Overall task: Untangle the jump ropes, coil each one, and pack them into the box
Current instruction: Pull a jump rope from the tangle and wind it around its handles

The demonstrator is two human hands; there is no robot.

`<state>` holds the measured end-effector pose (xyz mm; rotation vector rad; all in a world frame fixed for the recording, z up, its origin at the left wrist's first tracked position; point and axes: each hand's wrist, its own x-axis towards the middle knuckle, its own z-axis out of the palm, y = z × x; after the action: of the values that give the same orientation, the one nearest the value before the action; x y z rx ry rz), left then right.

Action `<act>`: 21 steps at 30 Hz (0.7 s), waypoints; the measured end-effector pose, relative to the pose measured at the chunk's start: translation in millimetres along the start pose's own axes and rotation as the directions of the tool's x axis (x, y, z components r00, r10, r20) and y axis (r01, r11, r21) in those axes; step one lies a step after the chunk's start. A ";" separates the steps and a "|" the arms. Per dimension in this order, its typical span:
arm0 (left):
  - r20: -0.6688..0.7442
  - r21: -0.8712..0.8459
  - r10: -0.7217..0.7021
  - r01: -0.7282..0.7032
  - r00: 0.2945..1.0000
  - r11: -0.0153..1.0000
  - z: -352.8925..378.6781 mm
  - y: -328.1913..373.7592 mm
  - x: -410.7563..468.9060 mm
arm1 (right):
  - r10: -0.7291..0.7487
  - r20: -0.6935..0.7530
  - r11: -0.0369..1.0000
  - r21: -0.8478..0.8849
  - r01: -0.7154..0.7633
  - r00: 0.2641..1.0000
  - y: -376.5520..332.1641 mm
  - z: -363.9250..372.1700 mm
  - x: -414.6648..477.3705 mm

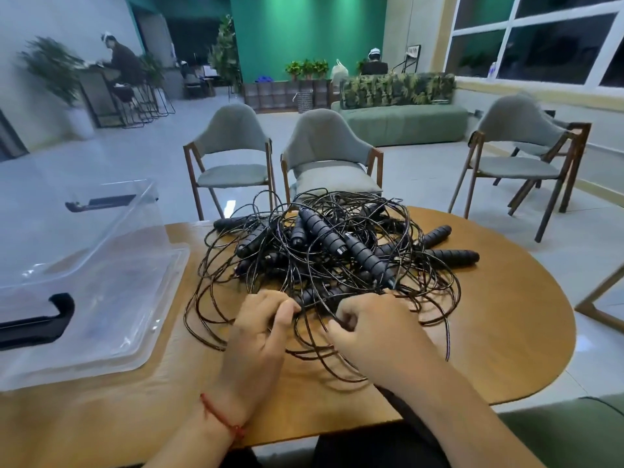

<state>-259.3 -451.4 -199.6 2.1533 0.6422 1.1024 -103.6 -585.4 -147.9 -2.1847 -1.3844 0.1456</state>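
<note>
Table [506,332]: wood-grain top, smooth, rounded end out to the right of the hands. Both forearms come in over its near edge.

Chairs [233,153]: grey padded seats on dark wooden frames, beyond the table, well past the hands.

Box [179,255]: clear plastic, rectangular with rounded corners and black latches, sits on the table left of the left hand, apart from it.

Ropes [337,275]: one heaped tangle of thin, glossy black cords, directly ahead of both hands, with loose loops spilling toward the wrists and between them.

Handles [324,231]: black, cylindrical, ribbed, buried in and poking out of the heap, mostly on the far side from the hands.

Left hand [260,329]: fingers curled, pinching a cord at the heap's near edge.

Right hand [371,325]: fingers curled tight, gripping cords at the near edge, just beside the left hand.

Bracelet [219,417]: thin red string round the left wrist.
</note>
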 end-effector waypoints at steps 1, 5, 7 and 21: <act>0.028 -0.061 -0.039 0.040 0.999 0.997 3.1 7.3 -2.0 | -0.018 -0.031 0.998 0.058 0.020 0.999 -2.4 0.5 -3.0; 0.254 -0.300 -0.106 0.183 0.961 0.936 10.2 25.7 0.0 | -0.019 -0.183 0.881 0.462 0.103 0.983 -8.8 3.6 4.1; 0.402 -0.394 -0.105 0.275 0.910 0.877 15.1 26.1 5.4 | 0.021 -0.216 0.825 0.555 0.105 0.976 -13.0 5.7 15.6; 0.282 -0.598 -0.388 0.478 0.877 0.644 1.1 -14.9 20.3 | 0.207 -0.296 0.971 0.176 -0.160 0.933 46.3 -4.7 106.1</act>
<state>-249.7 -428.2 -200.1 1.3407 0.5614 0.7518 -15.2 -510.5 -146.7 -2.1011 -0.9626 -0.0290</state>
